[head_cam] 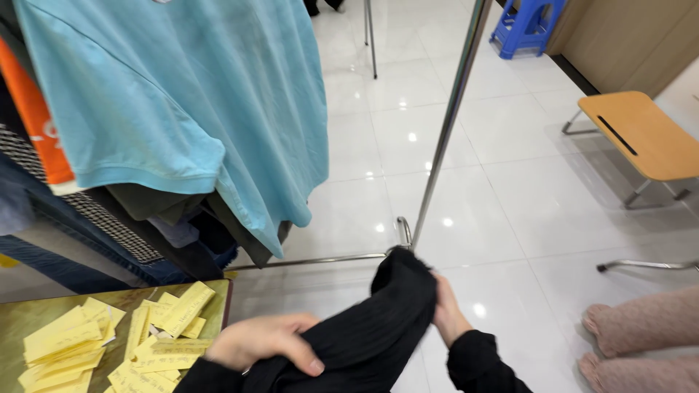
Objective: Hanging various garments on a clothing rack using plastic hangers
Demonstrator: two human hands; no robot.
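Note:
Both my hands hold a black ribbed garment (378, 320) low in the middle of the view. My left hand (266, 342) grips its near part, thumb on top. My right hand (448, 313) clasps the far right side of the bunched cloth, mostly hidden behind it. Both my sleeves are black. The garment's upper end rises to about the foot of a metal clothes rack (444, 138).
A light blue T-shirt (189, 102) hangs on the rack at the upper left, over darker and orange clothes. Several yellow paper slips (109, 338) lie on a tabletop (22, 316) at lower left. A wooden chair (641, 135), a blue stool (528, 25) and another person's pink slippers (633, 342) are on the right.

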